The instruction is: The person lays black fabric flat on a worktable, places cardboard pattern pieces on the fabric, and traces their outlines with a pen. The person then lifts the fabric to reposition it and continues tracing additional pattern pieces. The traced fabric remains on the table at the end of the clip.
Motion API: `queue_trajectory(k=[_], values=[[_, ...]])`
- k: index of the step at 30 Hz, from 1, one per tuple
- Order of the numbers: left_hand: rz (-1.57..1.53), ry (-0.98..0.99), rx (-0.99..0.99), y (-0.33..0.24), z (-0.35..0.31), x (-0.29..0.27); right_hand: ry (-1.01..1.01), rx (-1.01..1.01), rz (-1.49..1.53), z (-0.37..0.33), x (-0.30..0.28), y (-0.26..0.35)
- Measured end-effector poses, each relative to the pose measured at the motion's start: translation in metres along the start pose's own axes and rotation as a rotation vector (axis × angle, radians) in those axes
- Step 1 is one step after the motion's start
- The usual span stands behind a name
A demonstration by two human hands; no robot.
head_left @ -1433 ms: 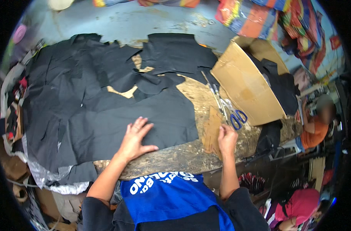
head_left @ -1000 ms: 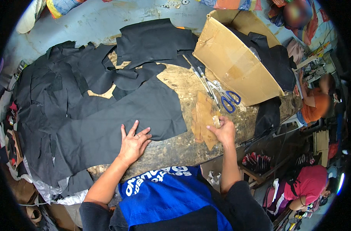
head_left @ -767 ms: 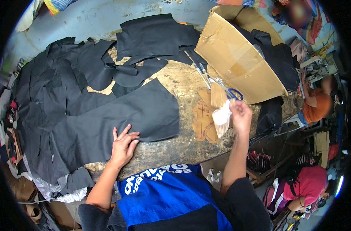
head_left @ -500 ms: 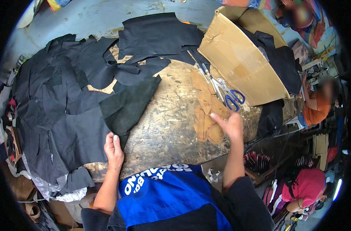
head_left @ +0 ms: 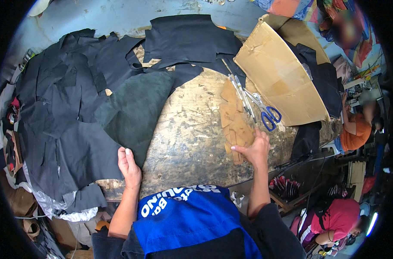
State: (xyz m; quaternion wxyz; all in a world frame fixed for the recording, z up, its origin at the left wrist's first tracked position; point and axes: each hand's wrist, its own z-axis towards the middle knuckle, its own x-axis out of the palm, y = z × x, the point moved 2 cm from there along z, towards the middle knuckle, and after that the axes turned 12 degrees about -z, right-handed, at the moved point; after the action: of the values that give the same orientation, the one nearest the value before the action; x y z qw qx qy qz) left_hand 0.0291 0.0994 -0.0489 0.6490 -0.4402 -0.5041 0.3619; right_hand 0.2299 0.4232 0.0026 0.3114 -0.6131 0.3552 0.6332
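Observation:
My left hand (head_left: 129, 167) is closed on the near edge of a dark leather piece (head_left: 138, 108). Its rough, greenish-black underside faces up, over other black leather. My right hand (head_left: 257, 149) is at the near end of a loose stack of tan pattern pieces (head_left: 236, 128), thumb and fingers apart. The thumb touches or hovers just over the pieces; I cannot tell which. Beyond that hand lie blue-handled scissors (head_left: 270, 117) and several slim pens or marking tools (head_left: 241, 96), partly on the tan pieces.
Black leather sheets (head_left: 54, 112) cover the left of the worn wooden table (head_left: 192, 116). An opened cardboard box (head_left: 282, 73) holding black pieces stands at the far right. Two people, in an orange top (head_left: 354, 133) and a pink top (head_left: 336, 220), are off to the right.
The leather piece in my left hand has spread leftward, showing more of its rough side. My right hand has come down nearer the close end of the tan pieces. The view has shifted slightly.

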Motion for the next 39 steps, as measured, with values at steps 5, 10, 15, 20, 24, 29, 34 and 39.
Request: queue_trajectory(k=[5, 10, 15, 20, 24, 29, 34, 39], values=[[0.055, -0.029, 0.010, -0.001, 0.000, 0.004, 0.045, 0.105, 0.073, 0.011, 0.004, -0.011], [0.074, 0.008, 0.009, -0.002, 0.000, 0.002, -0.056, 0.090, 0.373, 0.024, -0.012, -0.007], [0.088, 0.017, 0.035, 0.001, -0.001, 0.001, -0.423, -0.011, 0.307, 0.023, -0.047, 0.007], [0.221, 0.014, 0.057, -0.005, -0.004, 0.004, 0.054, -0.149, 0.341, 0.006, -0.034, 0.023], [0.511, 0.377, 0.308, -0.021, -0.018, 0.027, -0.342, -0.289, -0.095, 0.015, -0.019, 0.018], [0.808, 1.014, 0.216, -0.024, -0.029, 0.058, -0.156, -0.338, 0.107, 0.032, -0.007, -0.001], [0.931, 0.689, 0.196, -0.048, 0.002, 0.024, -0.155, -0.387, 0.104, 0.041, -0.015, -0.004], [1.614, -0.226, 0.060, -0.107, 0.064, -0.072, -0.242, -0.272, 0.096, 0.047, -0.015, -0.009]])
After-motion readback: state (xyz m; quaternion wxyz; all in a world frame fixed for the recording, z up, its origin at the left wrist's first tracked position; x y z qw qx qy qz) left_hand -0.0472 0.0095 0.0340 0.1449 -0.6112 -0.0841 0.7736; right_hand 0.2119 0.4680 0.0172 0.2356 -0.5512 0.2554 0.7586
